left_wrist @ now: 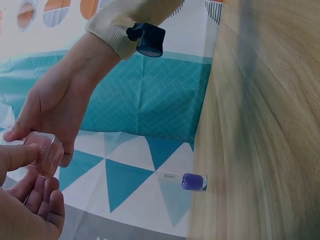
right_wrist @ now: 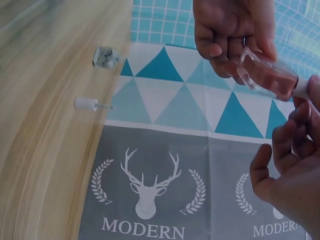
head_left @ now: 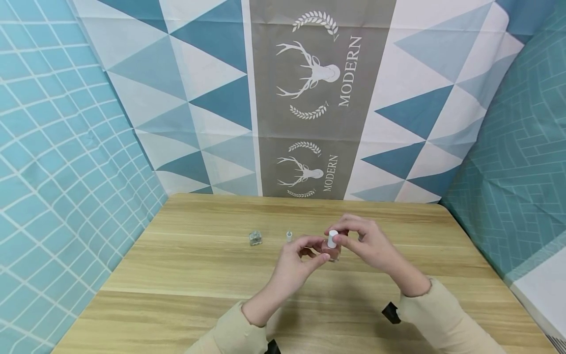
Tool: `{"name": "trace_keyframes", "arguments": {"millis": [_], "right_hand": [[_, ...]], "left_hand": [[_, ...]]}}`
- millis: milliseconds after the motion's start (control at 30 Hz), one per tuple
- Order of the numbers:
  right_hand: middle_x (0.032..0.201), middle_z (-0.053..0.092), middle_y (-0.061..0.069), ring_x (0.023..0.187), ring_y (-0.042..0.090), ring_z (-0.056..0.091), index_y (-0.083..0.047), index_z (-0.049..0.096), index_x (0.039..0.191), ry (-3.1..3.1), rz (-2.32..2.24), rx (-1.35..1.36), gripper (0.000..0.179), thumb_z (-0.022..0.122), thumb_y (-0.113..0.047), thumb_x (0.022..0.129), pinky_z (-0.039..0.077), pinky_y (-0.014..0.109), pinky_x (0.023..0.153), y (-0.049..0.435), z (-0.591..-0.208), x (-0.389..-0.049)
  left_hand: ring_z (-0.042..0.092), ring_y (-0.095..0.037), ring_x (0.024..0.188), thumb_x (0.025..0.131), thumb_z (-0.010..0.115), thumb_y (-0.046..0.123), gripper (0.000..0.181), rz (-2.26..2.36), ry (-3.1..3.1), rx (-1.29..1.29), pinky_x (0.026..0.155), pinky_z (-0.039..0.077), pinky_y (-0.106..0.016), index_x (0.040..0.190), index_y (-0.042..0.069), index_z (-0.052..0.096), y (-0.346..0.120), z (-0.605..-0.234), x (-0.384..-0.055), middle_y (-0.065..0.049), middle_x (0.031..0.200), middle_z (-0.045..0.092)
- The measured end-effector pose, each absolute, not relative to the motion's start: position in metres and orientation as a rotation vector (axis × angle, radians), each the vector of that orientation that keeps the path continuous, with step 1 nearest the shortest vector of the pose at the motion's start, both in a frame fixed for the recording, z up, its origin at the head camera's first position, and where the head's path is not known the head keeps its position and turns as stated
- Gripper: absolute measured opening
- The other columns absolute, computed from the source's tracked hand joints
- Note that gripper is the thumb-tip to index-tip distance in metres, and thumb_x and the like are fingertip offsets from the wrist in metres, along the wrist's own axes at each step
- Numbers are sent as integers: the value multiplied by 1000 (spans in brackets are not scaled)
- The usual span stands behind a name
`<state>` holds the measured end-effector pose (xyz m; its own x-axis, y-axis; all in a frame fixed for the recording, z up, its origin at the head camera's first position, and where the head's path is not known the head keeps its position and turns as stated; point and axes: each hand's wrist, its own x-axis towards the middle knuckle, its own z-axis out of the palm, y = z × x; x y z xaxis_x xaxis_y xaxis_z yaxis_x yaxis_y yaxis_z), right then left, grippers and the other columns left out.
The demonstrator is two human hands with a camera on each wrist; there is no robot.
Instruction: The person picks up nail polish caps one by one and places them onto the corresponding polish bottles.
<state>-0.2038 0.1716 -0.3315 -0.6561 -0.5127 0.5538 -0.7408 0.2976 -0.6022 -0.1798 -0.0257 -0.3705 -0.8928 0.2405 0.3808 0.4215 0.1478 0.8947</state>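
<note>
A small glass bottle of pinkish-brown nail polish [head_left: 331,251] is between the two hands above the table. The left hand [head_left: 295,263] pinches its glass body between thumb and fingers. At the top, the right hand [head_left: 369,243] pinches the white cap [head_left: 332,239], which sits at the bottle's neck. The right wrist view shows the bottle [right_wrist: 270,77] tilted, with its cap [right_wrist: 301,89] between the right thumb and fingers. Left of the hands lie a white cap with a brush [head_left: 289,235] and an uncapped clear glass bottle [head_left: 255,238].
A purple polish bottle [left_wrist: 194,182] with a pale cap stands on the wooden table [left_wrist: 270,150] in the left wrist view; the head view does not show it. Patterned cloths [head_left: 212,98] hang behind the table and at both sides.
</note>
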Motion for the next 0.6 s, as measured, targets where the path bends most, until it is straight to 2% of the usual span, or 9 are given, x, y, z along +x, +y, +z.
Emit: {"name": "trace_keyframes", "arguments": {"millis": [133,300,433,600], "right_hand": [[88,63,-7,77,6,56,-12,70,97,-2253,1233,1140,19,67,1,84,46,23,63,168,-333,-204],[86,64,-6,76,6,57,-11,70,96,-2223,1202,1114,19,68,1,82,48,23,65,165,-334,-204],[86,63,-5,76,7,56,-11,70,96,-2225,1182,1090,18,68,0,82,48,22,67,164,-335,-203],[85,63,-7,76,6,56,-12,71,96,-2256,1161,1057,17,68,-1,83,48,22,68,164,-335,-202]], "left_hand": [[62,-21,89,79,76,13,26,-1860,-2252,-623,78,51,-32,105,10,69,-24,-370,-179,-2,93,69],[63,-30,88,77,75,4,26,-1858,-2235,-593,78,51,-41,102,2,68,-23,-355,-169,-10,92,69],[63,-28,83,76,75,1,24,-1832,-2228,-589,77,52,-36,99,-1,68,-23,-340,-159,-12,90,69],[63,-26,81,76,75,1,23,-1821,-2223,-585,76,52,-32,98,-1,68,-22,-340,-158,-12,89,70]]}}
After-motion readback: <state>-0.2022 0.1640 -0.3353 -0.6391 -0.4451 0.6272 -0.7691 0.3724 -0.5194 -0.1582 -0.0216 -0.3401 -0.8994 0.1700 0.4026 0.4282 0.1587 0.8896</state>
